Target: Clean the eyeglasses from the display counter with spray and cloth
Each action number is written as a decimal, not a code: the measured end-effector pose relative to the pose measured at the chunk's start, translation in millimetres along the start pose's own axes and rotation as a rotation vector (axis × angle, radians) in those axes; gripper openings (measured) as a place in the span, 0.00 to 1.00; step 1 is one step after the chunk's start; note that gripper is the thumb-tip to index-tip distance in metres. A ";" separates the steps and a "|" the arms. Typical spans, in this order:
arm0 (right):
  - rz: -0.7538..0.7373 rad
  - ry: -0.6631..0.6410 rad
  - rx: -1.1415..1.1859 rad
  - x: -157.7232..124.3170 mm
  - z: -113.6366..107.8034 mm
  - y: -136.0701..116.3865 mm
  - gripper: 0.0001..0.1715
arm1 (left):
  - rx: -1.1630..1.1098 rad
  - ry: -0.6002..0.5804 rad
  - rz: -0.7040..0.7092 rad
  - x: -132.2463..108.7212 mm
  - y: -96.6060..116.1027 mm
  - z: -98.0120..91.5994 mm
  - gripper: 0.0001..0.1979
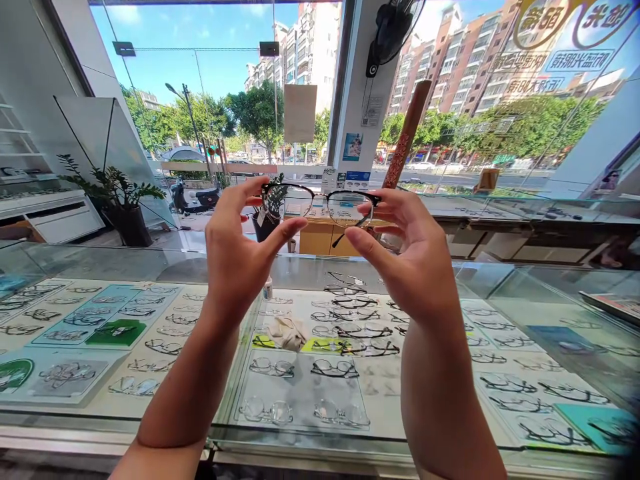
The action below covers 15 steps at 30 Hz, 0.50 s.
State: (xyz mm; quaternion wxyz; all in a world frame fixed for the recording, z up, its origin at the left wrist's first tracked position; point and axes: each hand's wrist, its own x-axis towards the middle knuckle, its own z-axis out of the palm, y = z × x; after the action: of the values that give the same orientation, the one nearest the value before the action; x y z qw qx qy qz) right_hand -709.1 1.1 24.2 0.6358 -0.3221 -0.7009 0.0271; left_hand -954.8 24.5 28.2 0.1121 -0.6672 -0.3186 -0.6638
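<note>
A pair of eyeglasses (pixel 320 197) with dark upper rims and clear lenses is held up in front of me, above the glass display counter. My left hand (pixel 243 230) grips the left end of the frame, its thumb below and fingers at the upper corner. My right hand (pixel 403 237) holds the right end in the same way, with the thumb under the lens. One dark temple tip slants down below the right lens. A small white tag (pixel 261 217) hangs by the left lens.
Below, the glass counter (pixel 227 427) holds many eyeglasses in rows. A beige cloth (pixel 287 332) and a small white bottle (pixel 268 288) are at its middle. Potted plant (pixel 123 207) stands at left. Behind are large windows, a wall fan (pixel 393 30) and another counter (pixel 525 208).
</note>
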 end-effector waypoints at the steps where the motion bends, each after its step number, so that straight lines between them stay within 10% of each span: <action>1: -0.005 -0.003 -0.010 0.3 -0.8 -0.2 0.28 | -0.001 -0.004 0.001 0.2 -0.1 -0.8 0.29; 15: -0.019 -0.023 -0.040 1.7 -8.1 3.7 0.30 | -0.011 -0.038 -0.004 0.5 -2.2 -2.6 0.29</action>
State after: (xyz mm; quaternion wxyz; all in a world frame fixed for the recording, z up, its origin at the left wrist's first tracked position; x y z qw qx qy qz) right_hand -700.2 1.9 25.5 0.6213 -0.3279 -0.7116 0.0106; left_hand -958.3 24.8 28.3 0.1008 -0.6797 -0.3183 -0.6531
